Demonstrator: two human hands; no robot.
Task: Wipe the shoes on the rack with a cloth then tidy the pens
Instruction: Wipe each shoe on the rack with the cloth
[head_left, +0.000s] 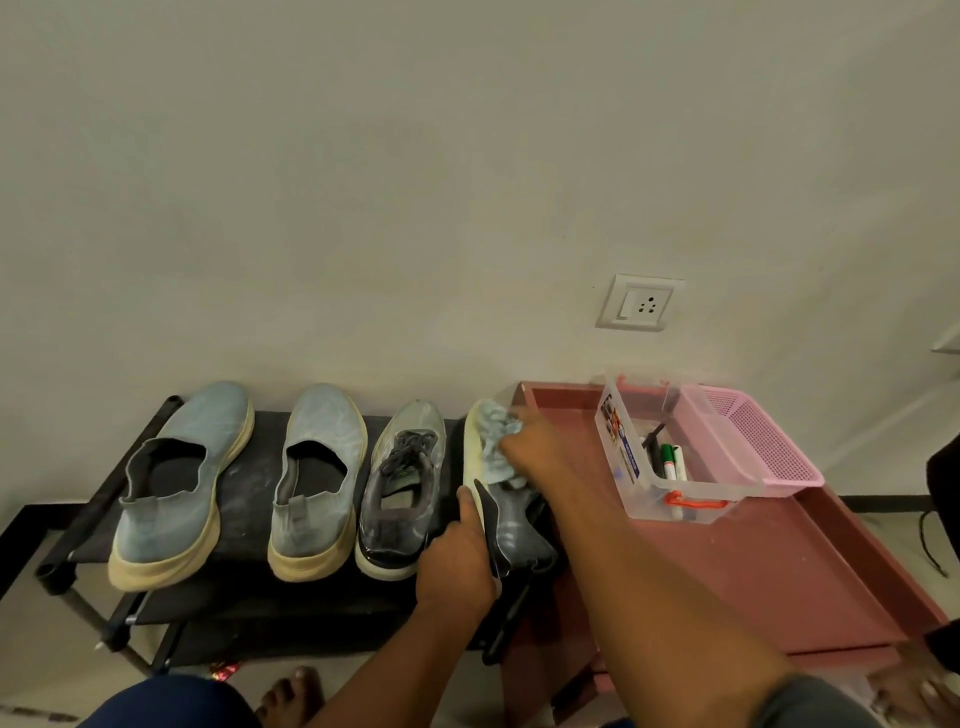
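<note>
On the rack (249, 587), the left hand (457, 558) grips the rightmost shoe (511, 525) by its heel to steady it while the right hand (535, 447), fingers curled around the cloth (496, 436), rubs its toe; the pens (672, 462) wait in the clear box (631, 462) just right of the rack.

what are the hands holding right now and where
Left hand grips the rightmost shoe at its heel; right hand holds the bunched cloth against the toe.

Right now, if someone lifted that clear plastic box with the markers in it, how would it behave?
The clear plastic box looks thin-walled, so it is probably light and may flex a little. The markers lean loosely inside, so they would likely rattle and shift if it tilts. Its orange latch may offer a hold.
</note>
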